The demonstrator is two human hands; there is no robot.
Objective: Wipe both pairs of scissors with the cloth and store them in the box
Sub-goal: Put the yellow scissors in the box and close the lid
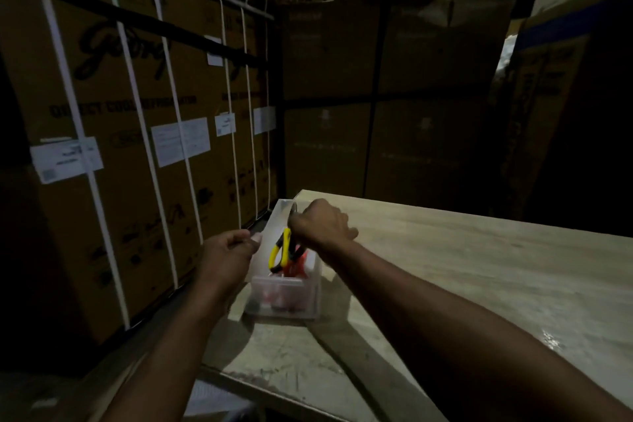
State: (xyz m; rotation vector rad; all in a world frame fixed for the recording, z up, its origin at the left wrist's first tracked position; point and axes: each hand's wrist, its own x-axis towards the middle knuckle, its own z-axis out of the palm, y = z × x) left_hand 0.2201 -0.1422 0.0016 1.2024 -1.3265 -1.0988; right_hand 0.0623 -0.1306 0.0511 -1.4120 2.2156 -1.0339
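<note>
A: What's the left hand [228, 252] doing?
B: Its fingers curl over the left rim of the clear plastic box [284, 295], gripping it at the edge of the pale wooden table [462, 271].
A: And to its right?
B: Yellow-and-black-handled scissors [280, 250] stand in the box beside something red. The right hand [320, 224] grips them just above the handles; a dark blade tip pokes above the fist.

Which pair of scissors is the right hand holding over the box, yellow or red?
The yellow-handled scissors, gripped near the blades by the right hand. The red-handled pair sits lower in the clear box.
</note>
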